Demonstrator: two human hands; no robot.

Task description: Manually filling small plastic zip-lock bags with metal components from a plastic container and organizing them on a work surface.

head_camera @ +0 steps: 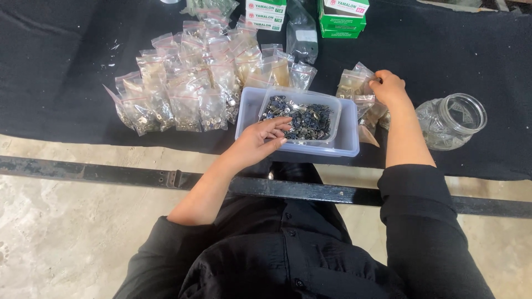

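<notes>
Seen from above, a person in black sleeves sits at a black cloth-covered table (pixel 66 83). At upper left of centre, a heap of small clear bags (pixel 188 77) of metal fittings lies loosely stacked, near the table's front edge; a careless sweep of the forearm could push some off. In the middle, a clear plastic tub (pixel 349 138) holds dark metal parts (pixel 302 119), and the left hand (pixel 260 141) rests on its near rim, fingers loosely spread and dipping among them; pressing on that rim could tip the tub toward the lap and scatter its contents. Green and white boxes (pixel 310 14) sit along the top. Right of the tub, the right hand (pixel 388 87) pinches a small bag (pixel 354 83) from a smaller pile. At far right an empty glass jar (pixel 451 120) lies tilted near that elbow, and a nudge could roll it.
</notes>
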